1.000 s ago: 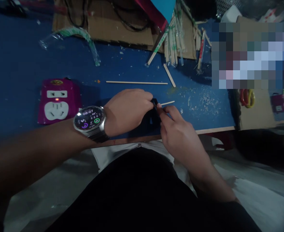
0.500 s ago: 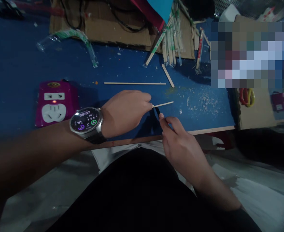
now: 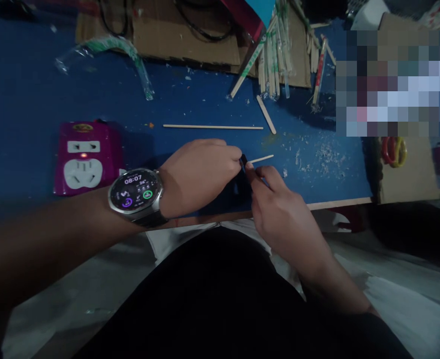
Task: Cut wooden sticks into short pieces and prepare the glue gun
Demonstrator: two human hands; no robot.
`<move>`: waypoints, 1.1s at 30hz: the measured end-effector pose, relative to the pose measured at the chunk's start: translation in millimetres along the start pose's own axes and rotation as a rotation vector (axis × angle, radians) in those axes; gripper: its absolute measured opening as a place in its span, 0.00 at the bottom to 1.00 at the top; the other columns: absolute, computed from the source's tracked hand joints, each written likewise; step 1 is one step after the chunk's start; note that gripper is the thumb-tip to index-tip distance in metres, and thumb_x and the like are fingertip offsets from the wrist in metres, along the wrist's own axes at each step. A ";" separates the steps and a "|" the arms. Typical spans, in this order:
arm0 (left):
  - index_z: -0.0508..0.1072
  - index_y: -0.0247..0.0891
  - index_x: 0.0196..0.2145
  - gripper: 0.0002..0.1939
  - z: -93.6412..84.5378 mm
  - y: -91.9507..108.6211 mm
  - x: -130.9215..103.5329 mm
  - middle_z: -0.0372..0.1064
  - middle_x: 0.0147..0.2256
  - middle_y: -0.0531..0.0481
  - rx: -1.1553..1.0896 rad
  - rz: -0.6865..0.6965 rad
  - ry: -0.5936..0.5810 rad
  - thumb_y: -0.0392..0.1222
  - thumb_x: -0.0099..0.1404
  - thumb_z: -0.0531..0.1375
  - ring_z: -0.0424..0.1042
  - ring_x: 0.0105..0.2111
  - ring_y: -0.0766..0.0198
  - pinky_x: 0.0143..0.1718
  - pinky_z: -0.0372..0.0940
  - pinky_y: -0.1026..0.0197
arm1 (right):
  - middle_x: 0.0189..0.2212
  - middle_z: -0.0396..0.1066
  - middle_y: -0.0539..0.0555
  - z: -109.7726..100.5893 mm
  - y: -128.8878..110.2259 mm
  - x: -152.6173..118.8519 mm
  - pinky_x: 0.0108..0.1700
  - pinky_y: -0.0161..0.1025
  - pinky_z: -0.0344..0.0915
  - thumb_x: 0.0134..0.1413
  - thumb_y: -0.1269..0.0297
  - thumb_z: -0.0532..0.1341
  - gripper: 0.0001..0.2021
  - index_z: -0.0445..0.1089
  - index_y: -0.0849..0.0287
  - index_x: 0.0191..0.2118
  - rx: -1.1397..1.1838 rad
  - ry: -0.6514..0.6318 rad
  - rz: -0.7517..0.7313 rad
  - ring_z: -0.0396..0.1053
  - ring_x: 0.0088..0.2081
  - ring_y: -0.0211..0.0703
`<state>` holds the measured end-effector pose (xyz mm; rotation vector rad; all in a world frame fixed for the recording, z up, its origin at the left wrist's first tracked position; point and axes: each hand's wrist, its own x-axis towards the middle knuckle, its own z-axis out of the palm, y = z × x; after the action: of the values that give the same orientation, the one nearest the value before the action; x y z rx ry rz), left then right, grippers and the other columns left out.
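My left hand (image 3: 203, 172), with a smartwatch (image 3: 134, 192) on its wrist, is closed around one end of a thin wooden stick (image 3: 263, 159). The stick's free end points right over the blue tabletop. Closed around a slim black tool (image 3: 244, 160), my right hand (image 3: 280, 204) holds it across the stick beside my left fingertips. The tool looks like a small knife, but most of it is hidden in the hand. Behind both hands lie a longer wooden stick (image 3: 212, 126) and a short flat stick (image 3: 266, 114).
A purple socket box (image 3: 115, 149) stands left of my watch. Wrapped wooden sticks (image 3: 268, 70) lie on cardboard (image 3: 182, 50) at the back, near a bent plastic wrapper (image 3: 111, 45). Pale shavings (image 3: 328, 159) are scattered right. Red and yellow rings (image 3: 394, 152) lie on further cardboard.
The black tool and my right hand have moved slightly toward my left fingertips, and the tool now covers the stick's near part. The whole view has shifted a little.
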<state>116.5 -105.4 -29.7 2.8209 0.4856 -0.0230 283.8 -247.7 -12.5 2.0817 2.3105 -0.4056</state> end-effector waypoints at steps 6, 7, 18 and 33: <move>0.79 0.37 0.35 0.14 1.6 -2.1 -1.0 0.74 0.36 0.44 -0.007 0.000 0.040 0.29 0.71 0.54 0.73 0.39 0.52 0.40 0.64 0.52 | 0.69 0.63 0.71 2.9 0.8 6.6 0.40 0.49 0.79 0.72 0.77 0.48 0.32 0.54 0.69 0.78 0.035 0.008 0.006 0.78 0.51 0.58; 0.79 0.38 0.35 0.14 1.7 -2.8 -1.6 0.74 0.36 0.44 0.000 0.001 0.049 0.29 0.71 0.54 0.73 0.38 0.52 0.39 0.64 0.52 | 0.70 0.63 0.71 3.3 1.8 6.8 0.43 0.49 0.79 0.72 0.76 0.48 0.31 0.54 0.69 0.78 0.058 0.019 0.004 0.78 0.53 0.59; 0.80 0.37 0.46 0.16 7.8 -1.4 -9.5 0.73 0.39 0.43 0.078 -0.025 0.100 0.31 0.76 0.53 0.73 0.39 0.52 0.37 0.65 0.53 | 0.68 0.69 0.65 -23.9 55.6 4.3 0.64 0.67 0.71 0.73 0.66 0.57 0.29 0.60 0.55 0.76 0.173 0.218 0.035 0.70 0.67 0.66; 0.72 0.35 0.67 0.25 7.4 3.3 -20.2 0.78 0.50 0.38 0.149 -0.075 0.120 0.33 0.75 0.54 0.77 0.42 0.49 0.29 0.68 0.54 | 0.56 0.77 0.62 -32.0 83.7 33.7 0.52 0.58 0.77 0.73 0.62 0.59 0.27 0.65 0.55 0.73 0.183 0.146 -0.015 0.78 0.52 0.61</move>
<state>98.8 -117.0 -34.7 2.9600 0.6418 0.1003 367.1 -201.4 -3.2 2.2475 2.4570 -0.4998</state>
